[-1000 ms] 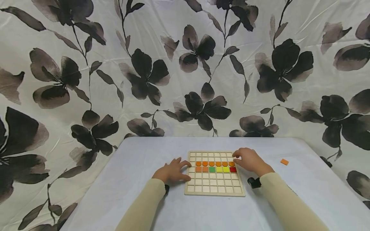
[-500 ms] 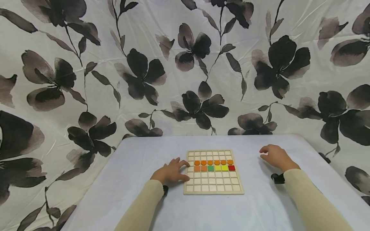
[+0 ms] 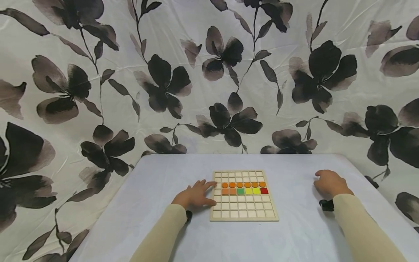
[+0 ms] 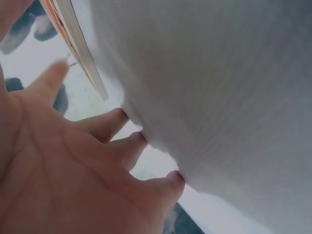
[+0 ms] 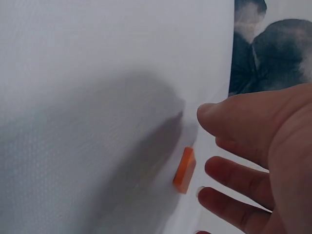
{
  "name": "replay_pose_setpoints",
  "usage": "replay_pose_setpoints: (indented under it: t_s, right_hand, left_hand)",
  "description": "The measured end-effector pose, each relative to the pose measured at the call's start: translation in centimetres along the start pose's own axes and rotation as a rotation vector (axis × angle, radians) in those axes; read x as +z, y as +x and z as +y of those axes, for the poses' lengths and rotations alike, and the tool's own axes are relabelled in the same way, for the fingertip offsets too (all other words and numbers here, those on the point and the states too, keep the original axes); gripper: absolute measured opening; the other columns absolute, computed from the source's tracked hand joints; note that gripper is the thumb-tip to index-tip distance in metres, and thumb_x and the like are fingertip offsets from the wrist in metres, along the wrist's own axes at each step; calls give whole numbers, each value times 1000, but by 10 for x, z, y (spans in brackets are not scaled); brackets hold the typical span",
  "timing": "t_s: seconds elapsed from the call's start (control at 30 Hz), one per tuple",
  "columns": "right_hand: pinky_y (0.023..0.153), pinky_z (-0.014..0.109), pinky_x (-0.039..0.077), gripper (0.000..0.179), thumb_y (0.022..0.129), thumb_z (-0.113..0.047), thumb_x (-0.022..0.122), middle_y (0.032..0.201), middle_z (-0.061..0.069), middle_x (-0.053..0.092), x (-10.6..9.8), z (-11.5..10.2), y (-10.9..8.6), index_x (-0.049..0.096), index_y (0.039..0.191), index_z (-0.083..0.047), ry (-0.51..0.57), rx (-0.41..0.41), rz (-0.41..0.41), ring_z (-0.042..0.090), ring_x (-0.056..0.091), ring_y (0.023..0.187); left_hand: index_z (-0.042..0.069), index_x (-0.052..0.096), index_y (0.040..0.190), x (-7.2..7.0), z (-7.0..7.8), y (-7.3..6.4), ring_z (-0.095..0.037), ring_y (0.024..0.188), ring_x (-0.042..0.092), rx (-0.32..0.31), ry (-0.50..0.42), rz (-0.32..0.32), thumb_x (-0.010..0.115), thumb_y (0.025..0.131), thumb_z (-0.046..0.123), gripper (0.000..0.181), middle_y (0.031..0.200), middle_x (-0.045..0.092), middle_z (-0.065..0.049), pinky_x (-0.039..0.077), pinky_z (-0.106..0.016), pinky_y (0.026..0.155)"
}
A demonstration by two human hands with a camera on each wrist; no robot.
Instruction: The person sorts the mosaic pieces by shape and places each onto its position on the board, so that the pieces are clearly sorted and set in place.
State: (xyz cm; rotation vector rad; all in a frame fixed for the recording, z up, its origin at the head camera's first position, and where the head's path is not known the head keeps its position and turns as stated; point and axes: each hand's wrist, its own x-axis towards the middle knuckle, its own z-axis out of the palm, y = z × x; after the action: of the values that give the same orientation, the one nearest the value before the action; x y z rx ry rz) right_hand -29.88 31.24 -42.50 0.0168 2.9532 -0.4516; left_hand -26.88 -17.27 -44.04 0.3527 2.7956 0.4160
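A pale wooden grid board [image 3: 243, 219] lies on the table. One of its rows bears several orange discs [image 3: 240, 185]; the row just nearer bears coloured square tiles, among them a green tile [image 3: 240, 191] and a red tile [image 3: 264, 191]. My left hand [image 3: 195, 194] rests at the board's left edge, its fingers spread; in the left wrist view, fingertips [image 4: 176, 176] press the tablecloth. Off to the right, my right hand [image 3: 332, 183] hovers with fingers loosely bent, holding nothing. Close to those fingers, an orange square tile [image 5: 185, 170] lies on the cloth, hidden in the head view.
A white cloth covers the table [image 3: 243, 240]. Behind it hangs a floral curtain [image 3: 183, 138]. Both wrists wear dark straps, the right one with a black camera [image 3: 326, 205].
My right hand has left the board's right edge and moved right, over to the loose orange tile, covering it from the head view. The left hand has stayed at the board.
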Motion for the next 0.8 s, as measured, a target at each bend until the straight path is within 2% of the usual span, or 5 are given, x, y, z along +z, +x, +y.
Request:
replay_pose_setpoints:
  t_s: [0.13, 0.43, 0.8]
  right_hand:
    - [91, 70, 39, 41, 90, -14, 51, 127, 35, 54, 0, 2, -3, 56, 123, 11, -1, 14, -4, 55, 46, 118]
    - [89, 68, 43, 38, 91, -13, 54, 124, 35, 55, 4, 12, -6, 58, 119, 12, -1, 9, 43, 54, 49, 114]
    - [77, 61, 47, 32, 90, -14, 59, 112, 30, 63, 4, 19, -6, 63, 111, 8, -4, 14, 89, 48, 58, 100]
  left_hand:
    - [31, 32, 151, 0, 0, 1, -38, 148, 21, -15, 17, -10, 68, 81, 57, 83, 158, 28, -16, 17, -68, 114]
    - [27, 33, 152, 2, -3, 2, -36, 148, 21, -28, 18, -11, 68, 81, 59, 86, 159, 27, -14, 17, -66, 115]
    - [26, 35, 151, 1, -1, 2, -36, 149, 20, -48, 22, -22, 67, 82, 58, 83, 159, 26, -14, 16, -65, 116]
